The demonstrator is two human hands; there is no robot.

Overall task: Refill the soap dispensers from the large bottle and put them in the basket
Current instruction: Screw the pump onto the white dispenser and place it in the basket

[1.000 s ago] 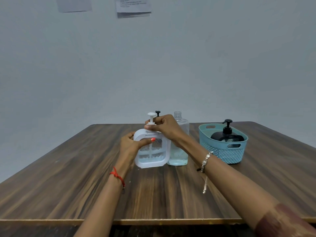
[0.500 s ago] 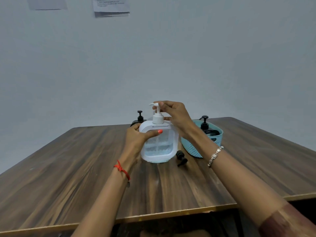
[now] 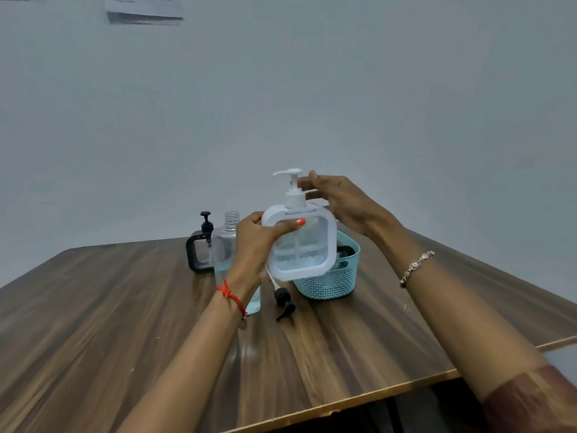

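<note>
Noted black dispenser (image 3: 199, 256) far left on table (image 3: 125, 307), uncapped large bottle (image 3: 226, 245) just beside, handy for pouring. Gripped white dispenser (image 3: 301, 248) in left hand (image 3: 256, 245), fingers (image 3: 290, 225) round frame, held above table, tilted, presumably bound for basket (image 3: 331, 285) right behind. Set right hand (image 3: 343, 204) fingers at pump neck (image 3: 295, 195), loosely curved, likely steadying; actual grip unclear.

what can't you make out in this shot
All head view:
- Basket contents: white dispenser covers most of a black item inside.
- Large bottle fill line: left hand hides it.
- Right hand grip on pump: unclear, fingertips blurred.
- Wall paper: text too small, cut by top edge.
</note>
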